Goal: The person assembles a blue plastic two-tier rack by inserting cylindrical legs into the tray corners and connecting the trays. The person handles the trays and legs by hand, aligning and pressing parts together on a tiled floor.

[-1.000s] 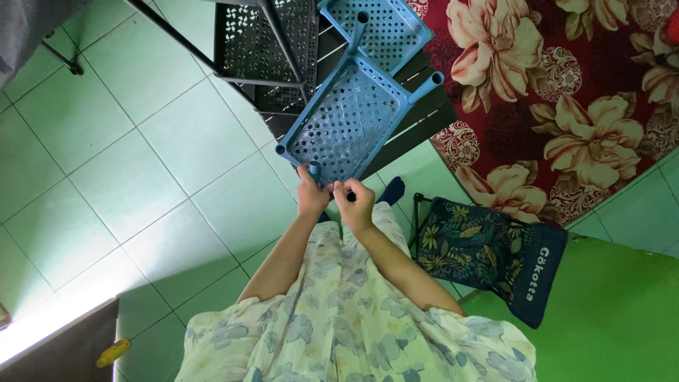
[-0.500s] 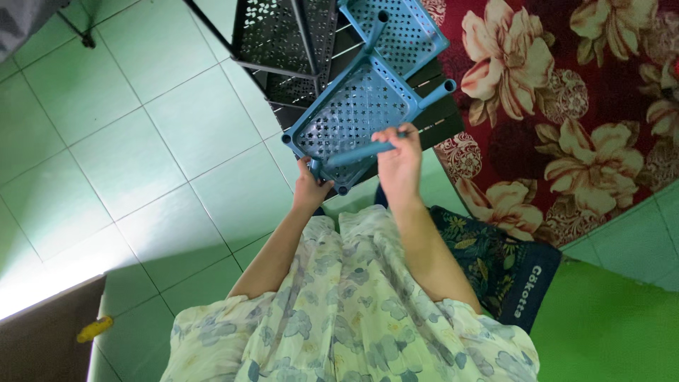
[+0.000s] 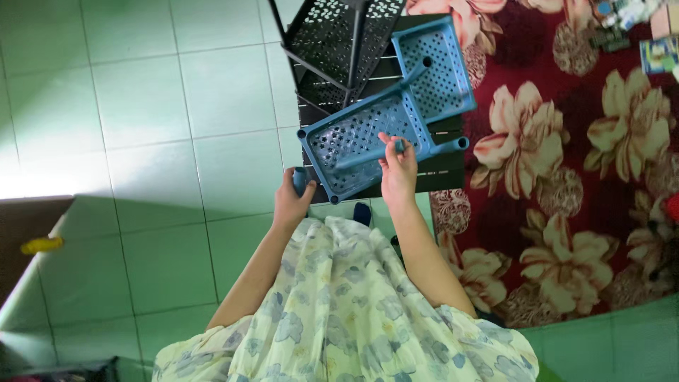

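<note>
Left hand: our left hand [image 3: 290, 204] closes around a short blue tube [image 3: 300, 181] at the shelf's near corner.
Right hand: our right hand [image 3: 397, 168] grips a blue rod [image 3: 368, 153] lying across the perforated blue shelf [image 3: 357, 145].
Shelf position: tilted, resting against black shelves [image 3: 339, 35] above the tiled floor [image 3: 141, 106].
Risk: we judge the tilted shelf could slip sideways, because only the two grips steady it.

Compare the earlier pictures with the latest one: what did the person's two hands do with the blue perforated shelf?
The right hand left the near corner, where both hands met, and moved up onto a blue tube lying across the blue shelf tray, gripping it. The left hand shifted to the tray's near left corner, closing on a short blue leg. The black shelf trays and flowered red rug lie as before.
</note>
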